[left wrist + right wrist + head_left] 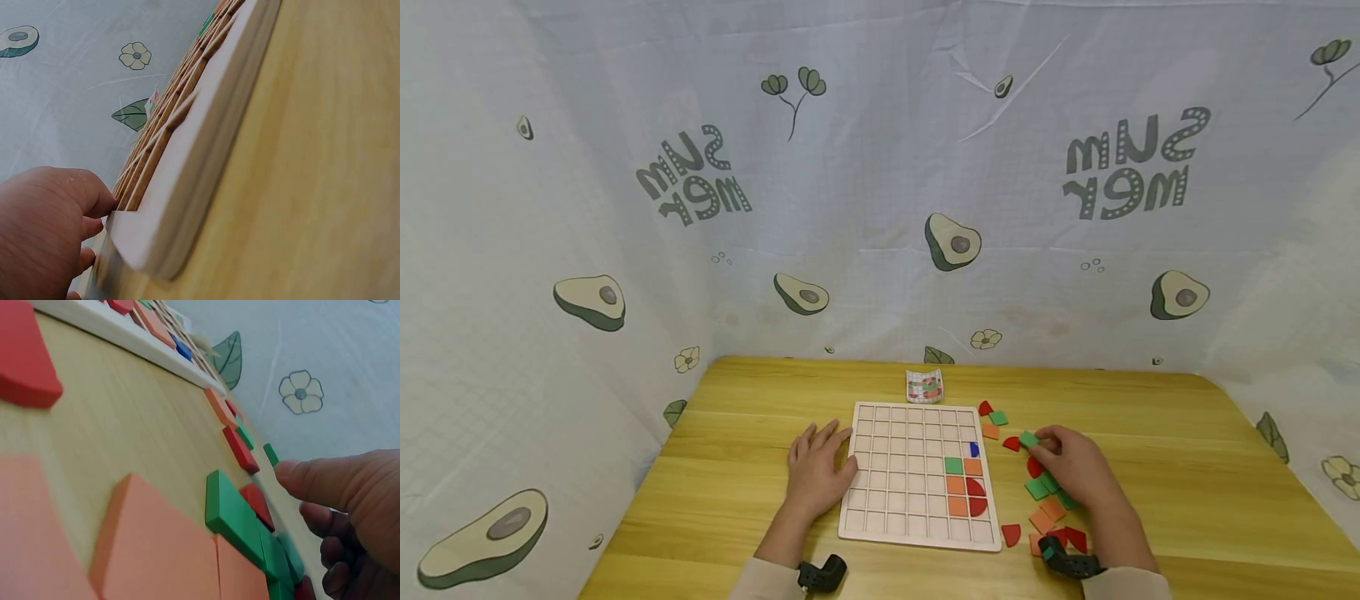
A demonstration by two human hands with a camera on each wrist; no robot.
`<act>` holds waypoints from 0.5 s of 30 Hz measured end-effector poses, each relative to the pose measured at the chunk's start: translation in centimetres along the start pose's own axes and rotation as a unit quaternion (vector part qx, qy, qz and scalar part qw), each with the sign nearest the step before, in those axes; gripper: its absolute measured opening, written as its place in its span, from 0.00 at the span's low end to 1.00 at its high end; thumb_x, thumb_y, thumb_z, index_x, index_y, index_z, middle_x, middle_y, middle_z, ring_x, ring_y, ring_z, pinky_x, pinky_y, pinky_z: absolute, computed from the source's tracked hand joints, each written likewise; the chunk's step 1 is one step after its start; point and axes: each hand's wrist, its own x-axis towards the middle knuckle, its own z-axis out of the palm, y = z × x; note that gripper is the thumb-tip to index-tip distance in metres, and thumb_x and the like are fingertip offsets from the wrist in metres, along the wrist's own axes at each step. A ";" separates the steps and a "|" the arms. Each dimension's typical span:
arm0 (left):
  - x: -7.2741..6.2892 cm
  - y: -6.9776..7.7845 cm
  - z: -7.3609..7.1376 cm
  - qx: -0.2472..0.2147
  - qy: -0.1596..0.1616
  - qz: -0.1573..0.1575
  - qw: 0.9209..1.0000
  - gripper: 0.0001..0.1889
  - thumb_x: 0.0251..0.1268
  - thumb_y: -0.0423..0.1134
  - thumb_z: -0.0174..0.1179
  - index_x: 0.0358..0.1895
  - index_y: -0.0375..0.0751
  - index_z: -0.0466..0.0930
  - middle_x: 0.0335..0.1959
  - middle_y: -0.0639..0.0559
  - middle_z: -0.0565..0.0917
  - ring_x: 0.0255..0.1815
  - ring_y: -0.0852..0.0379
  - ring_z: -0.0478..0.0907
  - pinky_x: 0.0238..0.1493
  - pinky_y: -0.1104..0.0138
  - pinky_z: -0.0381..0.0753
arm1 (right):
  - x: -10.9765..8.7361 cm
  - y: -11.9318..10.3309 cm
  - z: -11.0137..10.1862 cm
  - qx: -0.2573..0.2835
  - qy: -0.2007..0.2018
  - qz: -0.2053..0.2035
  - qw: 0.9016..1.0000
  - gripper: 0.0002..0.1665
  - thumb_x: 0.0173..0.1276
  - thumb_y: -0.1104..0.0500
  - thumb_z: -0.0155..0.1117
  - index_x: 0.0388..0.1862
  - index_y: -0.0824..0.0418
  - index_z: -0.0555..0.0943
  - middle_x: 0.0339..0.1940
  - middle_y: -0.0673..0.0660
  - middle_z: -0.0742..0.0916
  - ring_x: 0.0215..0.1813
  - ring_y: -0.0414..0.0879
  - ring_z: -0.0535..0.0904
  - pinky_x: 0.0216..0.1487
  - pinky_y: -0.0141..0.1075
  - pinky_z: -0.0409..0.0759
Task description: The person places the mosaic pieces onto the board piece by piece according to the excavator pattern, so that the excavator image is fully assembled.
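Note:
A pale wooden grid board [917, 542] lies on the table, with green, orange, red and blue pieces set in cells on its right side. My left hand [820, 475] rests by the board's left edge, fingers spread; in the left wrist view its thumb touches the board's corner [134, 240]. Right of the board, my right hand [1078, 468] pinches a green square tile [1028, 438] between thumb and fingers. Only a sliver of that tile [270, 454] shows past the thumb in the right wrist view. Below the hand lie loose green tiles [1036, 489] and a red quarter-circle piece [1034, 467].
A small printed card [924, 387] with a coloured grid pattern stands behind the board. Loose orange tiles [1042, 521] and red pieces [1011, 534] are scattered to the right. A patterned cloth [880, 167] hangs behind the wooden table [715, 500].

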 end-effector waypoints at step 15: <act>0.1 0.0 -0.1 0.003 -0.005 -0.008 1.000 0.25 0.65 0.46 0.58 0.66 0.46 0.81 0.74 0.42 0.74 0.79 0.31 0.57 0.77 0.35 0.49 | -0.6 -6.0 3.3 0.002 -0.032 -0.095 0.995 0.15 0.69 0.57 0.70 0.50 0.63 0.84 0.31 0.50 0.81 0.35 0.44 0.73 0.37 0.35 0.73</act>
